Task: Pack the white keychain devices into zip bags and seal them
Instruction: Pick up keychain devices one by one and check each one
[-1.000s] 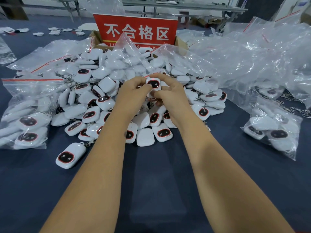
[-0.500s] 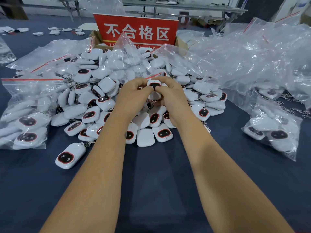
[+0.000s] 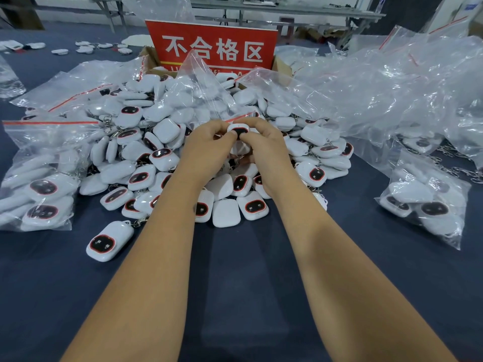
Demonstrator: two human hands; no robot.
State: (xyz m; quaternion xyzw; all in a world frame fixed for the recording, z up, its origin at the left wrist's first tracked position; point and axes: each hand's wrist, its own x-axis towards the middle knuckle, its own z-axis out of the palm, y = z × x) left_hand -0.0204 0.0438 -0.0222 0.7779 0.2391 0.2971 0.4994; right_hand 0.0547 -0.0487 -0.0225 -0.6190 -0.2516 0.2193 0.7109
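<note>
A big heap of white keychain devices (image 3: 167, 158) with dark, red-rimmed faces covers the middle of the dark blue table. Over the heap, my left hand (image 3: 206, 150) and my right hand (image 3: 266, 150) meet and together pinch one white keychain device (image 3: 239, 129), its dark face toward me. Both thumbs press on its front and the fingers curl over its top edge. A second white device sits just below it between my palms, partly hidden. A clear zip bag (image 3: 209, 100) with a red seal strip lies over the heap right behind my hands.
Filled zip bags lie at the left (image 3: 44, 184) and the right (image 3: 428, 205). A mound of empty clear bags (image 3: 392, 90) fills the right back. A red sign (image 3: 213, 47) stands in a cardboard box behind the heap. One lone device (image 3: 109, 240) lies near my left forearm.
My thumbs have closed in over the device's dark face and it has tilted slightly down between my hands. The arms and the heap have stayed in place.
</note>
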